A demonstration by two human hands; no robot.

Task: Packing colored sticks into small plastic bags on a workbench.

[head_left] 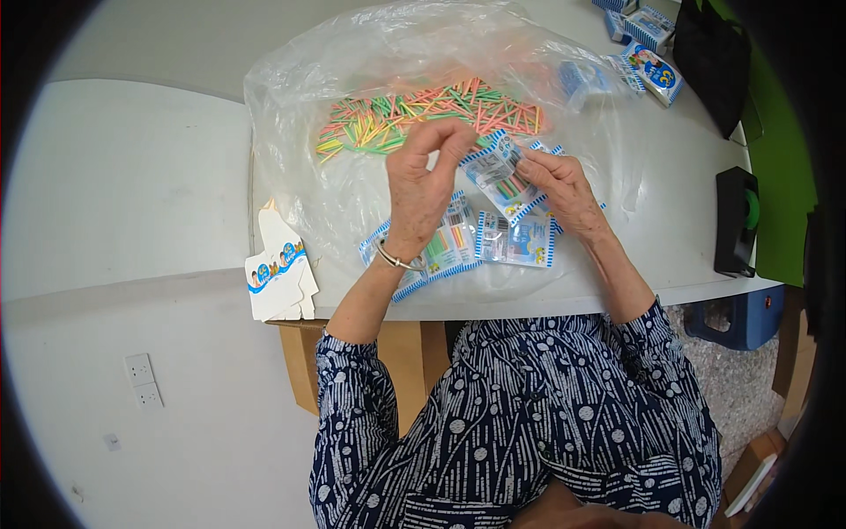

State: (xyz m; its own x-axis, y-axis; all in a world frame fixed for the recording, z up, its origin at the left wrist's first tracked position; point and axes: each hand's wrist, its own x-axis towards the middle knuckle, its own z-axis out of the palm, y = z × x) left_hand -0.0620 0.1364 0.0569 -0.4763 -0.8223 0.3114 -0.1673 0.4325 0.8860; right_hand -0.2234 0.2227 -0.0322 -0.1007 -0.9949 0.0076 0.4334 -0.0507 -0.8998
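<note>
My right hand (571, 196) grips a small clear packet (500, 167) with blue-and-white striped edges, thumb on its front. Pink and green sticks show through its plastic. At the packet's upper left corner, my left hand (425, 172) has its thumb and fingers bent together in a pinch; what lies between the fingertips is too small to make out. Beneath the hands, a packet with coloured sticks inside (449, 247) lies by my left wrist, and another striped packet (515, 240) lies beside it. Beyond them, many thin pink, green and yellow sticks (414, 115) are heaped on a plastic bag.
The large clear plastic bag (300, 97) spreads over the white table (679, 256). Flat printed cartons (280, 273) sit at the left front edge. Packed boxes (652, 72) and a black bag (714, 66) are far right, a black tape dispenser (733, 225) nearer. A blue stool (736, 319) stands below.
</note>
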